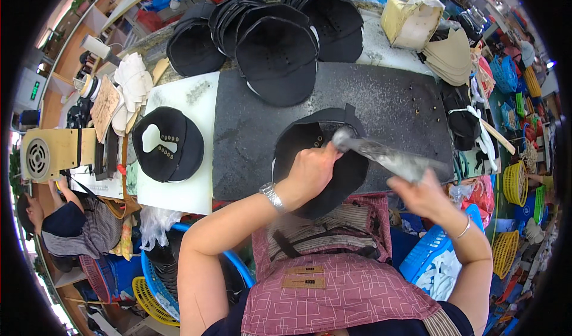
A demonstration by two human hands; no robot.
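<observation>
On the dark work mat (393, 98) in front of me lies a black fabric piece (348, 178), shaped like a shoe upper, with small metal eyelets (319, 140) in it. My left hand (311, 172) is closed over it, its fingertips pinching something under a round metal end (341, 138); the pinched part is hidden. My right hand (420, 196) grips a hammer-like tool (396, 158), smeared by motion, which reaches toward the left hand. A similar black piece (186, 148) with two rows of eyelets sits at the left on a white board (205, 106).
Stacks of black pieces (277, 56) stand at the mat's far edge. A yellowish block (411, 23) and fanned beige pieces (450, 56) lie far right, white scraps (128, 80) far left. Blue baskets (408, 264) flank my lap. Another person (83, 223) sits at the left.
</observation>
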